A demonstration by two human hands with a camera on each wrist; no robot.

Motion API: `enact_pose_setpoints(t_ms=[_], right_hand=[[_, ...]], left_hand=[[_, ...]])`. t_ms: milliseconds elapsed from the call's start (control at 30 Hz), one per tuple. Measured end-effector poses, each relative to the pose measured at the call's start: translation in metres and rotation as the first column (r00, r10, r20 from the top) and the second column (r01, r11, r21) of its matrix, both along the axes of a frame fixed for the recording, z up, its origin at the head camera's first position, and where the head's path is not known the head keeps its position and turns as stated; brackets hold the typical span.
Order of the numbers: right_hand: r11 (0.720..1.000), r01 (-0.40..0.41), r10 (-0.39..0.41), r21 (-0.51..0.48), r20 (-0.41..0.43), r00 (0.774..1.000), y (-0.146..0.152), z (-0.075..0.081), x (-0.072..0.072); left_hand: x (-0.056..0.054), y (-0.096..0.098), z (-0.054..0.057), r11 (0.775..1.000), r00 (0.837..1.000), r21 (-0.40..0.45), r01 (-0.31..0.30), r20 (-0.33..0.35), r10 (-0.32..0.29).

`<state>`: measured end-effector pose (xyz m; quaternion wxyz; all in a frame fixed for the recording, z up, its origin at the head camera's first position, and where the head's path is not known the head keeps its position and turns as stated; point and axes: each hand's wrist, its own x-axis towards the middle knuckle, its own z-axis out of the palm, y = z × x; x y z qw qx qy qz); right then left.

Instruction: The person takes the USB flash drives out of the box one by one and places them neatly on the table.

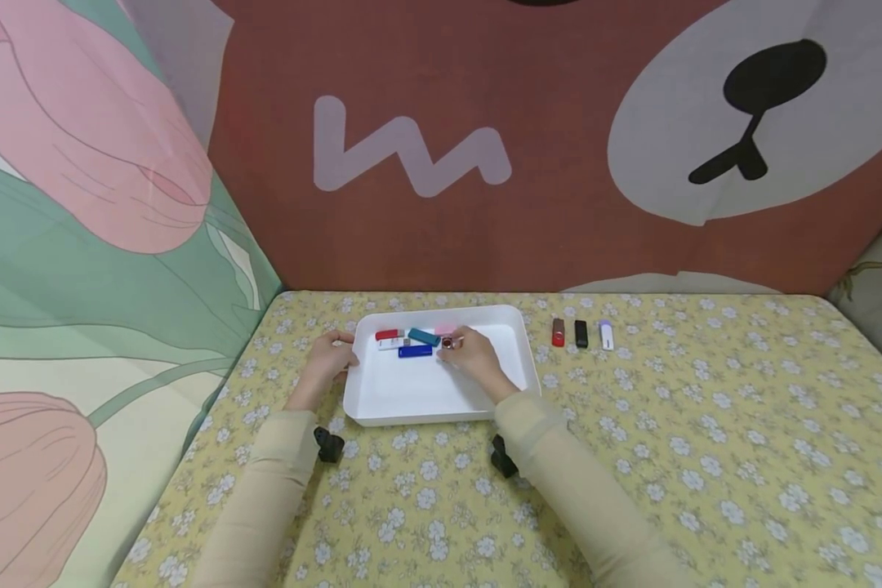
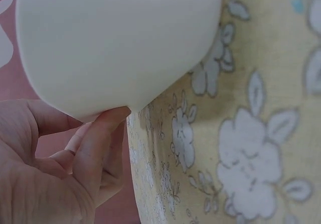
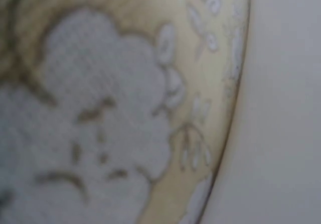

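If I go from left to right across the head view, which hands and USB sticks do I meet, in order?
Left hand, red USB stick, teal stick, right hand, red-and-brown stick, black stick, purple-and-white stick; overlapping ones left out.

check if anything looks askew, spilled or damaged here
Slightly: in the tray, the teal stick lies at a slant, while the blue stick just below it in the head view runs nearly level. Nothing looks spilled, and no damage shows.
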<state>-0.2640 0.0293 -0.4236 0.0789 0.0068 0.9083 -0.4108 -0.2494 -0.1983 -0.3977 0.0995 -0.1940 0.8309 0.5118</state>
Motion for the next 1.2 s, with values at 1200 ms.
enact_pose_setpoints(t_ms=[1200], right_hand=[[0.999,-0.015,0.016,0.038,-0.021,1.0,-0.0008,-0.0002,0.001]], left_hand=[[0.0019,-0.0002,0.0025,1.0,1.0,0.002,-0.005,0.01,0.005]])
